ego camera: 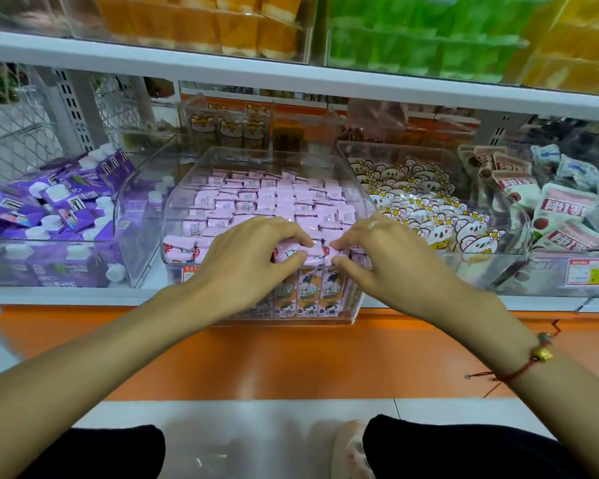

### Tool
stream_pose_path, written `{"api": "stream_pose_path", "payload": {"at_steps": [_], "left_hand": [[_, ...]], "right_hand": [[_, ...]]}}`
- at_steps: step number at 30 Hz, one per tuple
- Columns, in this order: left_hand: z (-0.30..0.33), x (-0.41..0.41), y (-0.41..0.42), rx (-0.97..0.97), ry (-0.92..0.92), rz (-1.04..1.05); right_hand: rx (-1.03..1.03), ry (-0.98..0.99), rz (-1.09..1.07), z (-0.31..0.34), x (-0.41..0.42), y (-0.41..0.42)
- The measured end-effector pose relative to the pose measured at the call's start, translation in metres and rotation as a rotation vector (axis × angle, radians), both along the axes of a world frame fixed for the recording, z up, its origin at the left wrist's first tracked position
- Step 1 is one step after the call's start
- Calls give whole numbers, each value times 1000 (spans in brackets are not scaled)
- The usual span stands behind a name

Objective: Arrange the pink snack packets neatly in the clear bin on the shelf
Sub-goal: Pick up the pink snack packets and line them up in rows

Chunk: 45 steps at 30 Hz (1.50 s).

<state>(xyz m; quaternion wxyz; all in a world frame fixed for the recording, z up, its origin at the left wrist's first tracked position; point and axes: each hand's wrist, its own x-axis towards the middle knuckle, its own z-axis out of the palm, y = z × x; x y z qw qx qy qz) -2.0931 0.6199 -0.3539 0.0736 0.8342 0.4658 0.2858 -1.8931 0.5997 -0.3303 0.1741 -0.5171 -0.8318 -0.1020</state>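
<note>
A clear bin [177, 216] stands on the middle of the shelf, filled with rows of pink snack packets [256, 198]. Both my hands reach over its front rim. My left hand [246, 257] pinches a pink packet [291, 252] in the front row between thumb and fingers. My right hand [384, 254] pinches the neighbouring front-row packet [339, 252] the same way. Upright pink packets [308, 292] show through the bin's front wall below my fingers.
A bin of purple cartons [49, 209] stands to the left. To the right are a bin of white bear packets [426, 209] and one of red-and-white packets [547, 209]. An orange ledge [291, 357] runs below the shelf. Orange and green goods fill the shelf above.
</note>
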Motion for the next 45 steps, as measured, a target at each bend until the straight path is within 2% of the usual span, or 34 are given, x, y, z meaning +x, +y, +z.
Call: {"api": "stream_pose_path", "payload": {"at_steps": [8, 12, 14, 21, 28, 33, 38, 39, 41, 43, 45], "left_hand": [[-1, 0, 0, 53, 14, -11], [0, 4, -2, 141, 51, -65], [2, 10, -3, 171, 81, -102], [6, 33, 0, 175, 165, -145], [12, 35, 14, 37, 25, -137], [12, 35, 18, -3, -24, -132], [10, 30, 16, -24, -43, -166], [10, 30, 15, -13, -13, -162], [9, 31, 11, 34, 59, -145], [9, 32, 9, 79, 108, -144], [8, 32, 7, 81, 117, -148]], "right_hand": [[-21, -99, 41, 6, 5, -2], [47, 186, -39, 14, 19, -5], [115, 246, -110, 18, 28, -4], [25, 76, -140, 6, 28, -4], [-3, -82, -158, 9, 23, 1], [-41, -4, -158, 10, 22, 4], [100, -50, -98, 5, 16, 4], [130, 1, -85, 6, 14, 4], [204, 263, -63, 12, 12, 1], [371, 538, -72, 22, 15, -3], [507, 727, -98, 30, 21, -6]]}}
